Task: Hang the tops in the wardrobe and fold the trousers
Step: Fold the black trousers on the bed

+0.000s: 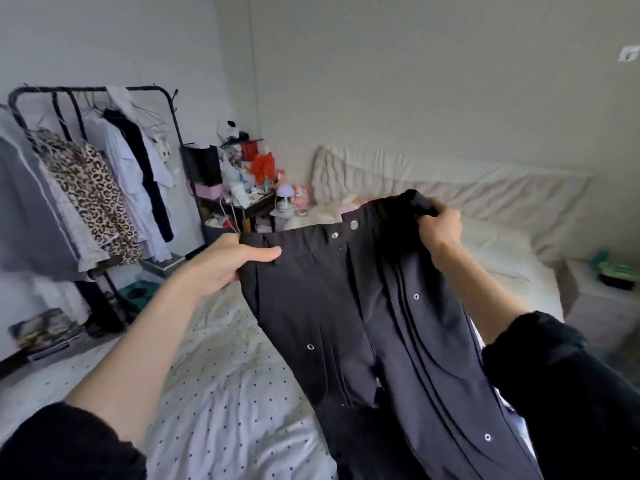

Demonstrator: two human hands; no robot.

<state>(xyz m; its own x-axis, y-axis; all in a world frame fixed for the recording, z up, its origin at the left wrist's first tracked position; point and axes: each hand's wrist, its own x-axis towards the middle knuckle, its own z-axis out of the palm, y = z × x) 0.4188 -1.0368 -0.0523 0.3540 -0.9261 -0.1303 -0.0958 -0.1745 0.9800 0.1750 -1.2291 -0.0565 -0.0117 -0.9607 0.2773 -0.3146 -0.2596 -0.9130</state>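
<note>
Both hands, left hand [227,263] and right hand [440,226], grip dark trousers [363,306] by the waistband above the bed [214,393]; folding likely comes next: lay flat, align legs.

A bedroom: bed [221,375], clothes rack [93,89] (cluttered nightstand [258,199]).

Dotted bedsheet [221,393]; cluttered side table [242,199]; white nightstand [595,306] right.
</note>
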